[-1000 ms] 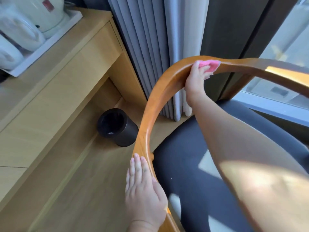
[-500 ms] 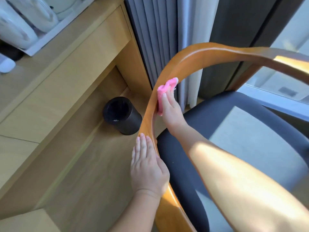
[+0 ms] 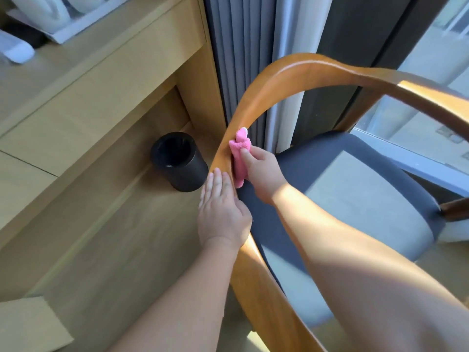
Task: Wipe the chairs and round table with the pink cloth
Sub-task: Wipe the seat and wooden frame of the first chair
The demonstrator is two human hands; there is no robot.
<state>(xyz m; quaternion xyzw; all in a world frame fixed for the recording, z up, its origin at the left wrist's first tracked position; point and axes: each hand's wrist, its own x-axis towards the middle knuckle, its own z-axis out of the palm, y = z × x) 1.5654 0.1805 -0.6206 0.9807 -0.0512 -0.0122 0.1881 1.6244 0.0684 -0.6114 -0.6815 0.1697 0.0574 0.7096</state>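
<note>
A chair with a curved orange wooden rail [image 3: 299, 69] and a dark grey seat [image 3: 355, 189] fills the right half of the view. My right hand [image 3: 264, 174] presses the pink cloth [image 3: 239, 158] against the inner side of the rail's left bend, fingers closed on the cloth. Just below it, my left hand [image 3: 220, 212] lies flat on top of the rail with straight fingers, almost touching the cloth. No round table is in view.
A black cylindrical bin [image 3: 179, 165] stands on the wooden floor just left of the rail. A light wooden desk [image 3: 83, 97] runs along the left, with a white tray [image 3: 76, 29] on it. Grey curtains [image 3: 238, 59] and a window [image 3: 431, 72] are behind the chair.
My right hand has slid the pink cloth from the top of the rail down its left bend, toward my left hand. The left hand has stayed on the rail.
</note>
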